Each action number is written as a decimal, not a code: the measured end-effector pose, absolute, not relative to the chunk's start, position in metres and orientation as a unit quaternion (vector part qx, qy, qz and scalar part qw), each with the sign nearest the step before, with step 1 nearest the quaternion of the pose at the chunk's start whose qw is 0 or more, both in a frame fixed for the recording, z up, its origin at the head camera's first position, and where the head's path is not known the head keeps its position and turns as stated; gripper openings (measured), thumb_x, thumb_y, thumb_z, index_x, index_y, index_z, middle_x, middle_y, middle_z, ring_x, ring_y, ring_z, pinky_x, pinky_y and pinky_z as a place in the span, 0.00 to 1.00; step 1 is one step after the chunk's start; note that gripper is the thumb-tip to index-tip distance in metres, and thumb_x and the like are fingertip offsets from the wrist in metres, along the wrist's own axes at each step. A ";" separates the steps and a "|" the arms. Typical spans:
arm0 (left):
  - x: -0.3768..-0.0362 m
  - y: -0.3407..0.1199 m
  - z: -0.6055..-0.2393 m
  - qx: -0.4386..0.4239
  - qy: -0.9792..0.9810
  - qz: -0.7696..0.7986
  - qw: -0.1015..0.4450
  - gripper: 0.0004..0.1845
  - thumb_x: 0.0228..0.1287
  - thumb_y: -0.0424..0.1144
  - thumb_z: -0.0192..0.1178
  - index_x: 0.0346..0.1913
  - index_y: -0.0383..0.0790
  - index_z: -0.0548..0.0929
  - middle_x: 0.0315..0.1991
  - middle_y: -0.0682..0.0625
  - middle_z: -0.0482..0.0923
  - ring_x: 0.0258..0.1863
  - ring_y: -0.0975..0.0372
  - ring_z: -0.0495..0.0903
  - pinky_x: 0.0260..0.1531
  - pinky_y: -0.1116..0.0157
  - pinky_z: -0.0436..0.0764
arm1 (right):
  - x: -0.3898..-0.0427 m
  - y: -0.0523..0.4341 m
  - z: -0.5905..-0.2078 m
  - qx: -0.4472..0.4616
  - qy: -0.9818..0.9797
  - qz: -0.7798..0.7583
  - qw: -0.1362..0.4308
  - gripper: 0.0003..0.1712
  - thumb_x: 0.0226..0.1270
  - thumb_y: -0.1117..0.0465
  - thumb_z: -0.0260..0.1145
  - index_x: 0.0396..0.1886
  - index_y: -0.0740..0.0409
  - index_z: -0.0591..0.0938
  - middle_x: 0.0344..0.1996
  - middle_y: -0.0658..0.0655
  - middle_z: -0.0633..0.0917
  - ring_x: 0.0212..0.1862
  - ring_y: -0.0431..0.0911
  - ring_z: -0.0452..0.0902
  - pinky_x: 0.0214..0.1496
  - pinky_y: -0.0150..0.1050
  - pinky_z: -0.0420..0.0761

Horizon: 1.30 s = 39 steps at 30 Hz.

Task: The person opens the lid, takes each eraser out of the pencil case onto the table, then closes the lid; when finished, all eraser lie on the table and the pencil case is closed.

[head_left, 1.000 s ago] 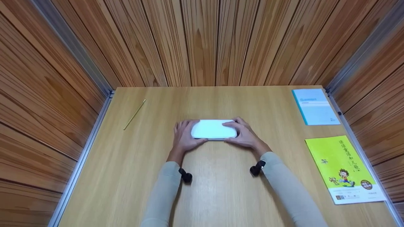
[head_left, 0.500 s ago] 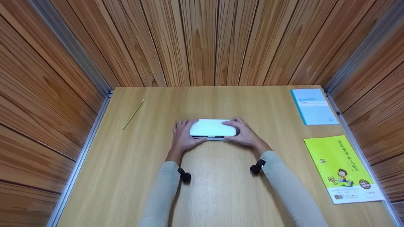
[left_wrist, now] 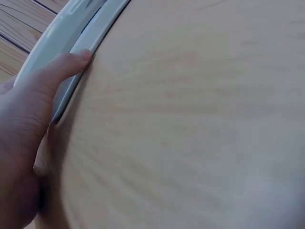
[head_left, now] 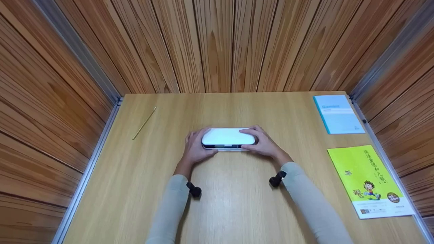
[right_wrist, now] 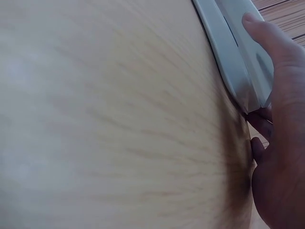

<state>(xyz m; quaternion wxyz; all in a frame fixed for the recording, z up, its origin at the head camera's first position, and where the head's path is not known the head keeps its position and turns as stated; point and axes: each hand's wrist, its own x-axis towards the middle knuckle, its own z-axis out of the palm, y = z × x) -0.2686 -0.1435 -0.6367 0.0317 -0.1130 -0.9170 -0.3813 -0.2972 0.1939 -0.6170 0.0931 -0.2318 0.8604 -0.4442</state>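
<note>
A white oblong case [head_left: 229,136] with rounded ends lies at mid-table in the head view. Its lid stands slightly raised along the front, with a dark gap above the base. My left hand [head_left: 196,146] grips the left end, fingers round the side. In the left wrist view its thumb [left_wrist: 71,62] lies on the base's front edge. The right end is held by my right hand [head_left: 262,142], one finger over the lid top. The right wrist view has that thumb [right_wrist: 269,36] against the lid's front edge. What the case contains is hidden.
A thin gold pencil-like stick [head_left: 144,123] lies at the back left of the table [head_left: 230,203]. On the right are a light blue book [head_left: 339,114] and, nearer, a green and white book [head_left: 369,181]. Wooden walls enclose the table's back and sides.
The case was closed a second ago; its lid has since risen along the front edge, opening a dark gap. My left hand has shifted slightly left; the right hand has barely moved.
</note>
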 end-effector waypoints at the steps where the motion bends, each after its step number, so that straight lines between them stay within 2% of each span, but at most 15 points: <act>1: -0.268 -0.145 -0.637 -0.113 -0.915 -0.385 0.030 0.53 0.59 0.56 0.84 0.85 0.52 0.71 0.83 0.46 0.76 0.79 0.44 0.70 0.89 0.34 0.48 | -0.297 0.194 -0.617 -0.230 0.860 -0.446 0.093 0.39 0.71 0.47 0.82 0.81 0.39 0.81 0.76 0.62 0.74 0.79 0.63 0.69 0.85 0.70 0.62; 8: -0.265 -0.149 -0.639 -0.109 -0.903 -0.414 0.038 0.53 0.60 0.54 0.83 0.86 0.50 0.70 0.82 0.43 0.76 0.79 0.42 0.70 0.87 0.35 0.50 | -0.300 0.192 -0.615 -0.216 0.859 -0.457 0.084 0.37 0.75 0.48 0.79 0.80 0.43 0.81 0.76 0.63 0.76 0.78 0.63 0.71 0.84 0.69 0.64; 16: -0.266 -0.149 -0.640 -0.099 -0.899 -0.425 0.042 0.52 0.58 0.56 0.84 0.84 0.54 0.70 0.79 0.47 0.79 0.77 0.44 0.70 0.86 0.35 0.52 | -0.303 0.187 -0.612 -0.191 0.859 -0.470 0.072 0.34 0.77 0.49 0.77 0.78 0.48 0.82 0.75 0.63 0.80 0.76 0.62 0.73 0.84 0.69 0.65; 25: -0.263 -0.149 -0.639 -0.077 -0.897 -0.433 0.040 0.57 0.56 0.57 0.85 0.86 0.54 0.67 0.78 0.47 0.78 0.74 0.46 0.70 0.80 0.36 0.61 | -0.312 0.182 -0.610 -0.173 0.843 -0.503 0.076 0.29 0.80 0.52 0.75 0.75 0.57 0.84 0.72 0.66 0.85 0.75 0.62 0.77 0.84 0.64 0.68; 30: -0.261 -0.148 -0.638 -0.068 -0.895 -0.440 0.037 0.60 0.56 0.55 0.86 0.89 0.54 0.63 0.79 0.45 0.76 0.75 0.45 0.70 0.81 0.35 0.61 | -0.314 0.180 -0.608 -0.163 0.834 -0.520 0.089 0.27 0.83 0.52 0.73 0.74 0.58 0.84 0.70 0.66 0.85 0.72 0.62 0.78 0.82 0.63 0.69; 34: -0.260 -0.147 -0.639 -0.062 -0.893 -0.443 0.035 0.62 0.57 0.55 0.86 0.90 0.56 0.60 0.80 0.45 0.76 0.77 0.45 0.68 0.83 0.34 0.61 | -0.314 0.179 -0.605 -0.145 0.826 -0.536 0.101 0.27 0.85 0.53 0.71 0.75 0.61 0.83 0.72 0.68 0.84 0.73 0.63 0.77 0.83 0.63 0.69; 39: -0.260 -0.147 -0.640 -0.066 -0.893 -0.444 0.044 0.64 0.57 0.55 0.86 0.92 0.56 0.56 0.82 0.47 0.78 0.80 0.45 0.68 0.86 0.34 0.56 | -0.317 0.175 -0.602 -0.115 0.821 -0.548 0.111 0.27 0.86 0.48 0.69 0.73 0.61 0.84 0.69 0.68 0.86 0.72 0.61 0.79 0.83 0.60 0.72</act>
